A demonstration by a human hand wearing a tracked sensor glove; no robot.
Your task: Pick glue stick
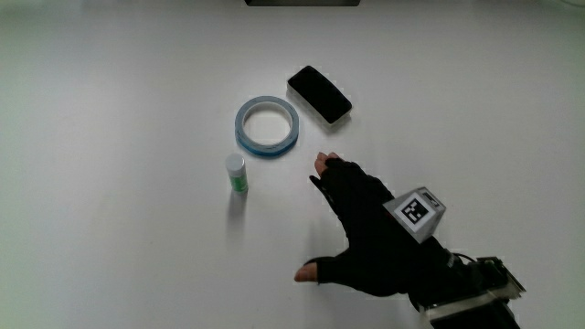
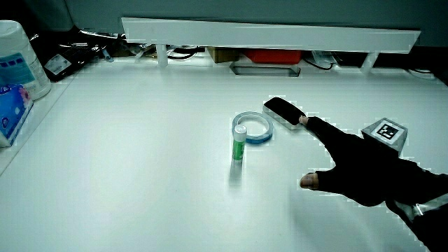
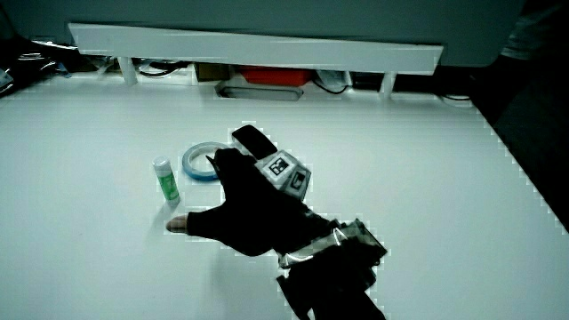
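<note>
The glue stick (image 1: 237, 174) stands upright on the white table, green body with a white cap, just nearer to the person than the blue tape ring (image 1: 267, 126). Both side views show the glue stick (image 2: 239, 144) (image 3: 165, 182) too. The gloved hand (image 1: 352, 224) hovers low over the table beside the glue stick, a hand's width from it. Its fingers are spread, thumb pointing toward the stick, and it holds nothing. In both side views the hand (image 2: 350, 168) (image 3: 233, 209) is open and apart from the stick.
A black flat case (image 1: 320, 93) lies beside the tape ring (image 2: 253, 128), close to the fingertips. A low white partition (image 2: 269, 35) runs along the table's edge away from the person. A white canister (image 2: 17, 59) stands at the table's corner.
</note>
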